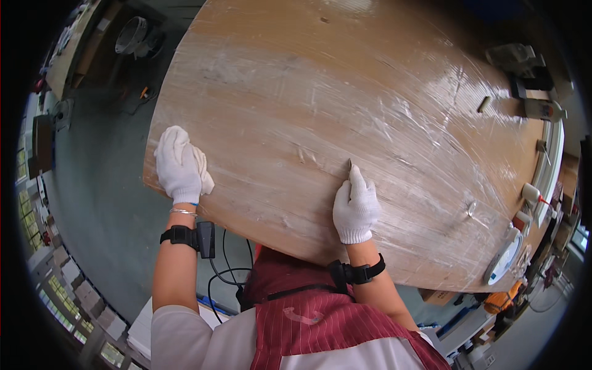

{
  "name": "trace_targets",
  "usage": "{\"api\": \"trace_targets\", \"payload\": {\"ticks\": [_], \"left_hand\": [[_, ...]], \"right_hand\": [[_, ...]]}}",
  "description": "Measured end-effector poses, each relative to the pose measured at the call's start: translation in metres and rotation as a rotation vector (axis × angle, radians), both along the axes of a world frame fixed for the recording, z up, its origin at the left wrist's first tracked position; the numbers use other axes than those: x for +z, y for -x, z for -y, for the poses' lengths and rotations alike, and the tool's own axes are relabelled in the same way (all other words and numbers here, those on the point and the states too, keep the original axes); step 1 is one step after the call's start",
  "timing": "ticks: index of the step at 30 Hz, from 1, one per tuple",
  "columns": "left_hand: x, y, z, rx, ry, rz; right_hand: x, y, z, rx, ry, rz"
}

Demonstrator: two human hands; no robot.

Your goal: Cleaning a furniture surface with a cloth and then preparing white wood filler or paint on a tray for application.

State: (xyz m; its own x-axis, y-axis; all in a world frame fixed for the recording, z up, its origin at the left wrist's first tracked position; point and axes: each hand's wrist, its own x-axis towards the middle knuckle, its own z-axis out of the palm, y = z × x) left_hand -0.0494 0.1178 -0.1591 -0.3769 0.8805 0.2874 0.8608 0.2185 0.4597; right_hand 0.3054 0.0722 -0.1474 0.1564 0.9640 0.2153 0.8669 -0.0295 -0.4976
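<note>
In a white knit glove, my left hand (177, 161) is closed over a folded cream-white cloth (205, 172) near the left edge of the table. My right hand (356, 206), gloved the same way, grips a small thin tool (350, 163). Only its dark, narrow tip shows past the index finger, so its kind is hidden. Beneath both hands spreads a brown tabletop (265, 148) covered with wrinkled clear plastic film, whitish and streaked in places.
Along the right edge stand a clear jug (512, 55), a bottle (546, 111), a white squeeze bottle with a red tip (531, 192) and a round white lid (505, 254). A small dark stub (485, 104) lies on the film. A bucket (132, 35) sits at far left.
</note>
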Motion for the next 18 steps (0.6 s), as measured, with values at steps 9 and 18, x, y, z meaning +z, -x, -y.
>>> {"api": "trace_targets", "payload": {"ticks": [9,18], "left_hand": [[0.012,-0.004,-0.004,-0.082,-0.057,-0.068],[0.034,-0.003,-0.019,-0.174,-0.044,-0.075]], "right_hand": [[-0.002,0.087,-0.026,0.309,0.106,-0.033],[0.001,0.14,-0.026,0.145,0.055,-0.09]]}}
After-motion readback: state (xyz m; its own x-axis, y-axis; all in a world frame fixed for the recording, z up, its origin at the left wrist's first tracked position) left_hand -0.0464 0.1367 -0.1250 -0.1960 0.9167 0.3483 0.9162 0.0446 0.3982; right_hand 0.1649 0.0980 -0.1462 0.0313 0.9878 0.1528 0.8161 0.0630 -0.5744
